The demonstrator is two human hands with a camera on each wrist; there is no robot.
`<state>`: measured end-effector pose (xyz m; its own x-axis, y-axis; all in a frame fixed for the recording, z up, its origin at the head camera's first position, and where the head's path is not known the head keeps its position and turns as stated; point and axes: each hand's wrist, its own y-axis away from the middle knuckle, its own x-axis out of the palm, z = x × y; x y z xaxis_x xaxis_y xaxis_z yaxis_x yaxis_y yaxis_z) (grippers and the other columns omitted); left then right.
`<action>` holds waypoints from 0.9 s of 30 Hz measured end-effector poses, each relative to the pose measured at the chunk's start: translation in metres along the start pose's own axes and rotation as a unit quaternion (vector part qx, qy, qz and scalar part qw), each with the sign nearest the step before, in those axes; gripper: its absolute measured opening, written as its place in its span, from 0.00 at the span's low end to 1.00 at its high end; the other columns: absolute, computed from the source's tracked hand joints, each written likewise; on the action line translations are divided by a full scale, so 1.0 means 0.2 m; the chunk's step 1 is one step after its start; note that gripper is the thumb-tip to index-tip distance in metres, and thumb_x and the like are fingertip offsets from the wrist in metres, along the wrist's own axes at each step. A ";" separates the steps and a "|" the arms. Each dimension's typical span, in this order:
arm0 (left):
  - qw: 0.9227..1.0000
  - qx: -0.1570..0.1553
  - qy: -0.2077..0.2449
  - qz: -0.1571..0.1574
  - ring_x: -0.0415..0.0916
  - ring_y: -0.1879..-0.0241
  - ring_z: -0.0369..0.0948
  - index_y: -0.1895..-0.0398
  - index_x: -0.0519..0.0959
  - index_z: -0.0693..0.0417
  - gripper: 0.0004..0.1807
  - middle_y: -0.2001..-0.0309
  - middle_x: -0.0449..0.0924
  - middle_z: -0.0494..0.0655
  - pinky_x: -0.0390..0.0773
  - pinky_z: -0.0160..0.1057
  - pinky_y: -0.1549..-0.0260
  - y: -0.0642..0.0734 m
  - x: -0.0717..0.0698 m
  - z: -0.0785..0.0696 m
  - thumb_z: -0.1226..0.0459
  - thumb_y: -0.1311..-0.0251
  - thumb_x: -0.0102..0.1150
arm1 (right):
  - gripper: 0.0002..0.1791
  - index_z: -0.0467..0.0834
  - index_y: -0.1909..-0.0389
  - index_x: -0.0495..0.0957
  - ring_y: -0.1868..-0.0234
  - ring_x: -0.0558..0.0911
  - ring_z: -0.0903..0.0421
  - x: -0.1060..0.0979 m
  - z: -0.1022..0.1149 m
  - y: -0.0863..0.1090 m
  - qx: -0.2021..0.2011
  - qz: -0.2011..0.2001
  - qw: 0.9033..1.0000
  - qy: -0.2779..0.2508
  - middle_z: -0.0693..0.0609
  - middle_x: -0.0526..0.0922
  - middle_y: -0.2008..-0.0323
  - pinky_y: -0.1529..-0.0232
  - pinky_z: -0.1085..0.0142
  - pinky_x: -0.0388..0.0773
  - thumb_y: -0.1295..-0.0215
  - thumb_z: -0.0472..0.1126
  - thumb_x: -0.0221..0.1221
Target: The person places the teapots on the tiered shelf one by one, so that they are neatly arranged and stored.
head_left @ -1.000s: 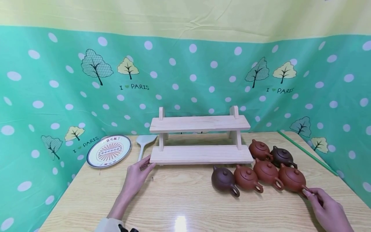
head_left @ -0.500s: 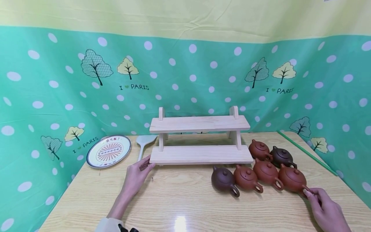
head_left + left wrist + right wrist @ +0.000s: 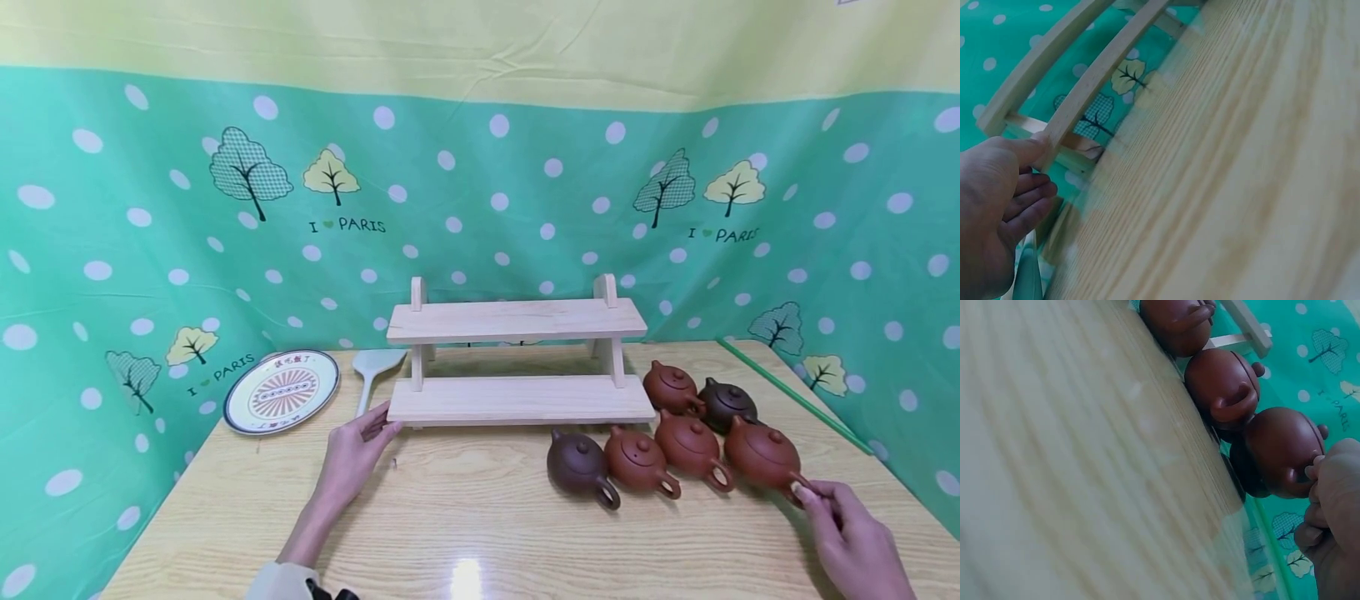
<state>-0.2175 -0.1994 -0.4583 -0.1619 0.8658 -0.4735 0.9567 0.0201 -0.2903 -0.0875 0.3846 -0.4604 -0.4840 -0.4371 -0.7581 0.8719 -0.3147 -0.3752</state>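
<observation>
A two-tier wooden shelf point(image 3: 521, 400) stands mid-table in the head view. My left hand point(image 3: 354, 457) grips the left end of its lower board; in the left wrist view the thumb point(image 3: 1032, 147) lies against the board's end. At the right, my right hand point(image 3: 855, 533) pinches the handle of a reddish-brown teapot point(image 3: 763, 454). That teapot appears slightly raised in the right wrist view, in front of a dark teapot point(image 3: 1247, 469). Beside it in the head view sit two more reddish teapots point(image 3: 688, 443) point(image 3: 636, 460) and a dark purple-brown teapot point(image 3: 577, 465).
Another reddish teapot point(image 3: 670, 387) sits by the shelf's right end. A patterned plate point(image 3: 283, 392) and a pale spatula point(image 3: 377, 362) lie at the left. Along the right edge runs a green stick point(image 3: 795, 396). A green polka-dot cloth point(image 3: 517, 225) hangs behind the table.
My right hand has moved slightly right and the pinched teapot has shifted up and right, away from its neighbour. My left hand and the shelf have not moved.
</observation>
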 end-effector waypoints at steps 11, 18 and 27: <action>1.000 0.004 0.005 -0.002 0.85 0.49 0.53 0.36 0.77 0.69 0.27 0.47 0.84 0.64 0.85 0.37 0.49 0.00 0.00 0.01 0.62 0.32 0.69 | 0.14 0.28 0.49 0.73 0.78 0.63 0.64 -0.05 0.05 -0.02 -0.017 -0.022 0.999 -0.019 0.45 0.75 0.73 0.85 0.69 0.59 0.17 0.38 0.49; 1.000 0.007 0.004 -0.006 0.85 0.49 0.53 0.36 0.77 0.69 0.26 0.47 0.84 0.64 0.85 0.37 0.50 0.00 0.00 0.01 0.63 0.33 0.70 | 0.12 0.31 0.50 0.74 0.78 0.64 0.63 -0.05 0.10 -0.05 -0.041 -0.017 0.997 -0.056 0.49 0.73 0.75 0.84 0.67 0.58 0.18 0.38 0.51; 1.000 0.000 0.007 -0.001 0.85 0.48 0.53 0.36 0.77 0.69 0.27 0.47 0.84 0.64 0.85 0.37 0.49 0.00 0.00 0.01 0.62 0.32 0.69 | 0.11 0.33 0.49 0.75 0.80 0.63 0.62 -0.04 0.17 -0.10 -0.061 -0.002 0.994 -0.085 0.54 0.70 0.77 0.85 0.64 0.57 0.18 0.38 0.52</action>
<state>-0.2182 -0.2008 -0.4587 -0.1606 0.8725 -0.4615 0.9563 0.0218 -0.2917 -0.1045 0.3650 -0.4288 -0.4844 -0.5760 -0.6585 0.8672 -0.2170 -0.4482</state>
